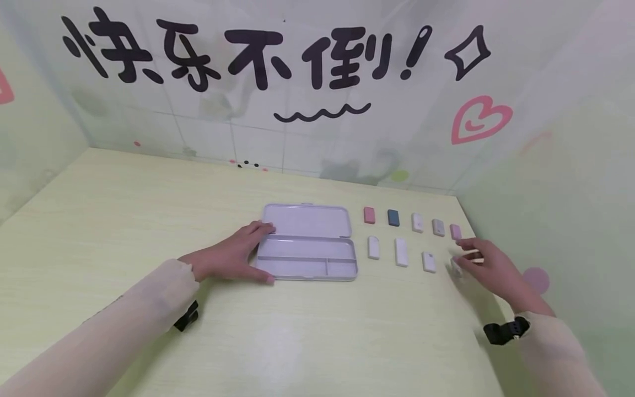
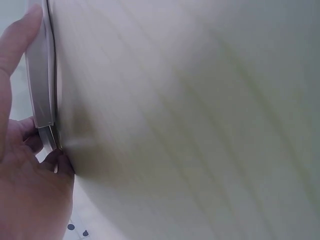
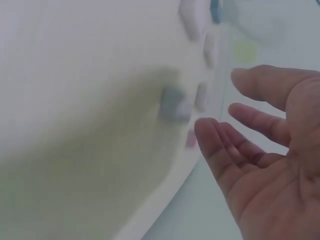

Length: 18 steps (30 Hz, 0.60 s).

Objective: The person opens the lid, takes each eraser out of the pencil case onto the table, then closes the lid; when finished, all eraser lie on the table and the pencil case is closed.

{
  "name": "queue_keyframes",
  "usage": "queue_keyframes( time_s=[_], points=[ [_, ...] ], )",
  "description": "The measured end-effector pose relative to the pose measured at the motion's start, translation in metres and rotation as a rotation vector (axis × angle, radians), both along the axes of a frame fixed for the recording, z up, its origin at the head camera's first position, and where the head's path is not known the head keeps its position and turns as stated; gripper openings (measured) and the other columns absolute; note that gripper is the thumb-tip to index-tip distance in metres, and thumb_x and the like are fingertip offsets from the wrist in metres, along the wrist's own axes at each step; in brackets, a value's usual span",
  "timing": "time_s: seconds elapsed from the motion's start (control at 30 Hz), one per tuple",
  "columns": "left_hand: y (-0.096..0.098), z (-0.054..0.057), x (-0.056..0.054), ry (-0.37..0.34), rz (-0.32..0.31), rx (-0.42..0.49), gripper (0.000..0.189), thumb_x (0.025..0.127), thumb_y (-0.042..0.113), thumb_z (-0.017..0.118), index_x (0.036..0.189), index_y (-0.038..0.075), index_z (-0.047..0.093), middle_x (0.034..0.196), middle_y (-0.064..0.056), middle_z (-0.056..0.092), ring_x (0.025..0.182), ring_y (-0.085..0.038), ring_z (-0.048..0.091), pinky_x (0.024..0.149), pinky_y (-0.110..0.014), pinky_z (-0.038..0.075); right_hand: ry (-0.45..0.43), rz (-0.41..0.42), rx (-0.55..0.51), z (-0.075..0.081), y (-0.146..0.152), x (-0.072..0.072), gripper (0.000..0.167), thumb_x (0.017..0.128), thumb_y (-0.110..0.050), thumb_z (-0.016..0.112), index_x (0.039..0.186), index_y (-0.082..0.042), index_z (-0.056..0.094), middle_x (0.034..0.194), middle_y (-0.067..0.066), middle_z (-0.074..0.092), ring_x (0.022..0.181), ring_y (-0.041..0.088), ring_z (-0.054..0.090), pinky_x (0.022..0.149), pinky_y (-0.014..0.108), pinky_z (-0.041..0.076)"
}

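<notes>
An open pale lilac pencil case (image 1: 307, 277) lies flat on the table, its lid folded back and its divided tray bare. My left hand (image 1: 233, 256) holds the case at its left end, thumb along the front edge and fingers at the lid side. In the left wrist view, the thumb presses the case (image 2: 41, 75) and fingertips curl at its edge. My right hand (image 1: 488, 270) hovers by a small grey-white eraser-like block (image 1: 455, 267). The right wrist view shows this block (image 3: 174, 104) apart from the spread fingers, which hold nothing.
Several eraser-like blocks lie in two rows right of the case, including a red one (image 1: 369, 215), a dark blue one (image 1: 393, 218), a long white one (image 1: 401, 252) and a pink one (image 1: 455, 231). A printed curtain (image 1: 248, 138) hangs behind the table (image 1: 297, 342).
</notes>
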<state>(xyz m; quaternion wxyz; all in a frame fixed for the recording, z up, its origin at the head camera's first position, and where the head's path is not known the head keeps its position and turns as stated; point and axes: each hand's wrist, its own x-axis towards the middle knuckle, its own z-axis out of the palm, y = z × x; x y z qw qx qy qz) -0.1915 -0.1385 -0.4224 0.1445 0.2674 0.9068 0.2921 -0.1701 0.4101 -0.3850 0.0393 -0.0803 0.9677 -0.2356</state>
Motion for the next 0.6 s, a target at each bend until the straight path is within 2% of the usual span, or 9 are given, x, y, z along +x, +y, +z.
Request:
queue_keyframes(
  time_s=[0.07,0.2,0.37,0.5,0.6],
  points=[
    [0.000,-0.001,0.000,0.003,0.001,-0.002,0.112,0.080,0.055,0.086,0.162,0.003,0.028,0.166,-0.021,0.029,0.151,-0.043,0.033,0.123,-0.063,0.035,0.060,0.043,-0.007,0.004,-0.015,-0.007,0.045,0.106,-0.018,0.062,0.139,0.011,0.054,0.135,0.034,0.059,0.115,0.048,0.066,0.082,0.030,0.060],
    [0.000,-0.001,0.001,-0.003,0.000,-0.001,0.112,0.081,0.055,0.086,0.162,0.003,0.028,0.167,-0.022,0.027,0.153,-0.043,0.030,0.124,-0.063,0.033,0.118,0.128,-0.024,0.016,-0.055,-0.024,0.040,0.107,-0.017,0.060,0.138,0.008,0.057,0.130,0.028,0.065,0.114,0.042,0.066,0.095,0.046,0.059],
    [0.000,0.002,0.002,-0.005,-0.007,0.000,0.112,0.082,0.055,0.085,0.162,0.003,0.028,0.168,-0.021,0.026,0.154,-0.043,0.029,0.124,-0.063,0.032,0.029,0.198,-0.067,0.024,-0.105,-0.052,0.041,0.110,-0.021,0.055,0.142,0.005,0.056,0.136,0.024,0.065,0.125,0.040,0.063,0.105,0.056,0.054],
    [0.001,0.005,0.003,0.000,-0.009,0.001,0.112,0.082,0.054,0.085,0.162,0.002,0.028,0.168,-0.021,0.026,0.154,-0.043,0.029,0.125,-0.062,0.033,-0.052,0.221,-0.062,0.019,-0.138,-0.077,0.040,0.111,-0.024,0.052,0.143,-0.001,0.058,0.137,0.020,0.067,0.128,0.038,0.063,0.107,0.057,0.053],
    [0.001,0.005,0.003,-0.004,-0.002,-0.006,0.112,0.082,0.055,0.085,0.163,0.002,0.028,0.170,-0.020,0.024,0.156,-0.044,0.027,0.125,-0.063,0.031,-0.092,0.243,-0.055,0.012,-0.159,-0.092,0.040,0.112,-0.024,0.050,0.145,-0.003,0.059,0.137,0.018,0.068,0.125,0.036,0.065,0.106,0.055,0.053]
  ],
)
